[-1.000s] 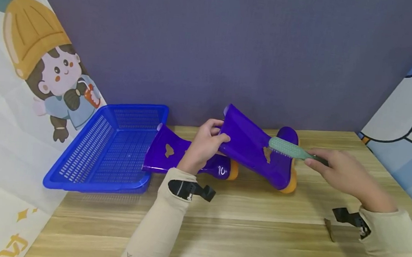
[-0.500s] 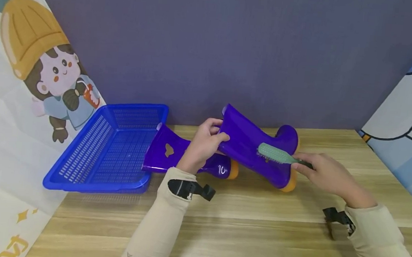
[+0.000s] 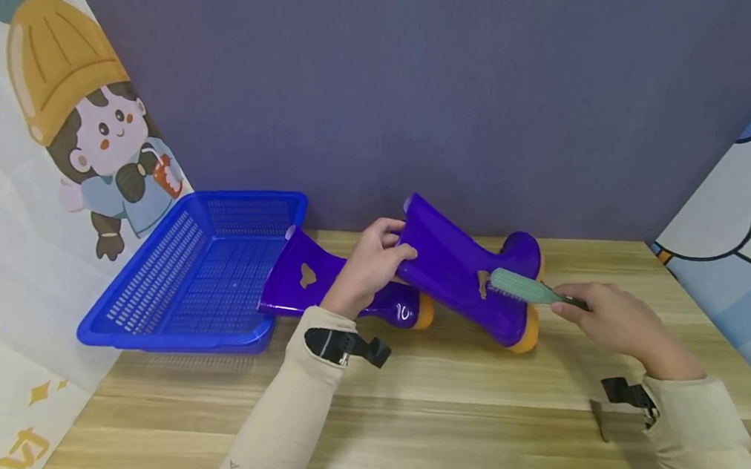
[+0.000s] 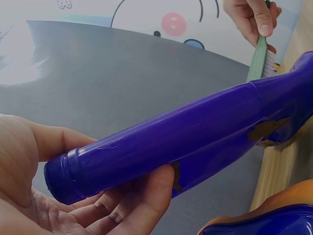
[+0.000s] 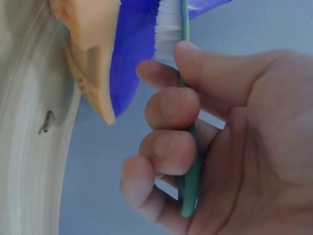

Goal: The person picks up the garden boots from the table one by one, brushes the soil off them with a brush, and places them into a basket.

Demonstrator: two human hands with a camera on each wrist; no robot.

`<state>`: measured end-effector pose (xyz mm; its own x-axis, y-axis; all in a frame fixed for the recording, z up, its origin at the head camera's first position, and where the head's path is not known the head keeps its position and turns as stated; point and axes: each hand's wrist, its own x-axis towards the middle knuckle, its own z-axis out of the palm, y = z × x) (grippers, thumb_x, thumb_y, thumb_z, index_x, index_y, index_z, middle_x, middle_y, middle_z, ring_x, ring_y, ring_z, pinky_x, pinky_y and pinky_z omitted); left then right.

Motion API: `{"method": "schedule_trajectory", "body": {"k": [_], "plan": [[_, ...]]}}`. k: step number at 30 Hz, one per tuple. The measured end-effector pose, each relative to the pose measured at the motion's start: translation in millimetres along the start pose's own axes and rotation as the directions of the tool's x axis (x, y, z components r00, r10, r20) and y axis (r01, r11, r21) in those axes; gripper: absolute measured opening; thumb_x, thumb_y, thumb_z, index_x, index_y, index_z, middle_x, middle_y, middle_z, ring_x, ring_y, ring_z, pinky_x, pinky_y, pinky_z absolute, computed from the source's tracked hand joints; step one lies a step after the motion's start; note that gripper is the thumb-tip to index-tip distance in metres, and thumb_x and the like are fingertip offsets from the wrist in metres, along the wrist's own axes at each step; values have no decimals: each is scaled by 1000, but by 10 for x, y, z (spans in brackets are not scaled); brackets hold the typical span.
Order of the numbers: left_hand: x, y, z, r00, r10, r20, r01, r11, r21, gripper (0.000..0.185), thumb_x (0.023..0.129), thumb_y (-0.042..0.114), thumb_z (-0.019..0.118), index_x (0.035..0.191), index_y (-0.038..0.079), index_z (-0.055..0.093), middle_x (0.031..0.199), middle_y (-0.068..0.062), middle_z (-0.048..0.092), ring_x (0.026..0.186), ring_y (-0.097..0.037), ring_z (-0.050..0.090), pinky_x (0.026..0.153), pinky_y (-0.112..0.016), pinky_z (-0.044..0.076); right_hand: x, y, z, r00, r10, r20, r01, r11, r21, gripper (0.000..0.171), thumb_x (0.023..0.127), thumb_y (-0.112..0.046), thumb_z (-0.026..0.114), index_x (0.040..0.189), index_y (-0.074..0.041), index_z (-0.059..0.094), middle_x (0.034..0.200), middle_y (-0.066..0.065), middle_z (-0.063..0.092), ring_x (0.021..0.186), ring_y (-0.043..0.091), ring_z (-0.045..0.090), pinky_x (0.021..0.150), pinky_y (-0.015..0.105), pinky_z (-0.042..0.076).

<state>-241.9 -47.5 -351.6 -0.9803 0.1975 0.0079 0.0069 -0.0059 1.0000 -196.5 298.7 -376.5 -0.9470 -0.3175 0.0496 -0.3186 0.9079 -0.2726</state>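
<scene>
Wood-grain table [image 3: 438, 441] stands before a grey-blue panel [image 3: 428, 97], with cartoon-printed sheets [image 3: 113, 126] at left and right. Left hand [image 3: 375, 260]: clamped round the top of a purple boot [image 3: 444, 252], position unchanged from half a second ago. The boot is tilted, opening to the left, foot and orange sole to the right; whether it bears on the table cannot be told. Right hand [image 3: 616, 322]: fingers curled round the handle of a green brush [image 3: 521, 286], grip firm.

Principal change: half a second ago the brush head lay further left and largely covered a brown patch [image 3: 482, 283] on the boot's shaft. It now sits to the right, toward the foot, and the patch is exposed, with the bristles at its right edge; contact cannot be confirmed. The right hand has shifted right likewise, and a dark strip [image 3: 599, 420] on the table near the right wrist, partly hidden then, shows more fully.

Unchanged: a second boot [image 3: 327, 264], also brown-marked, lies on its side left of the held one, partly behind the left hand; a blue basket [image 3: 168, 343] stands at far left beside it.
</scene>
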Motion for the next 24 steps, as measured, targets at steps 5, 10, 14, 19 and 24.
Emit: {"method": "schedule_trajectory", "body": {"k": [5,10,14,19,24], "plan": [[15,-15,1,1000,5,5,-5,1000,0,48,92,-4,60,139,0,49,117,-23,69,77,-18,71,71,-39,66,-46,14,-63,1000,-14,-11,14,1000,13,23,104,-23,60,119,-10,72,86,-3,66,72,9,51,68,30,45],[19,-17,3,1000,3,6,-3,1000,3,49,92,-4,59,139,0,49,117,-23,69,77,-18,70,73,-38,66,-66,-96,-94,991,-87,-102,98,989,110,23,104,-20,60,123,-11,71,88,-1,68,76,6,56,66,27,47],[8,7,7,1000,11,7,-11,1000,4,48,92,-4,60,139,0,49,117,-24,69,78,-19,71,73,-39,66,-35,-231,-59,982,-132,-138,158,968,197,22,103,-18,61,121,-12,71,89,-3,68,76,3,54,64,24,46],[1,17,8,1000,7,7,-7,1000,5,48,92,-4,60,139,0,49,116,-24,69,77,-19,70,72,-39,66,37,-258,61,990,-120,-76,130,981,147,24,104,-21,61,122,-10,71,108,0,75,87,8,59,75,29,53],[4,5,-9,1000,-4,3,4,1000,15,49,93,-3,60,140,0,48,118,-23,69,77,-18,70,72,-38,65,78,-166,113,999,-53,9,51,989,138,19,104,-23,60,115,-13,71,93,-3,68,76,10,54,68,28,45]]}}
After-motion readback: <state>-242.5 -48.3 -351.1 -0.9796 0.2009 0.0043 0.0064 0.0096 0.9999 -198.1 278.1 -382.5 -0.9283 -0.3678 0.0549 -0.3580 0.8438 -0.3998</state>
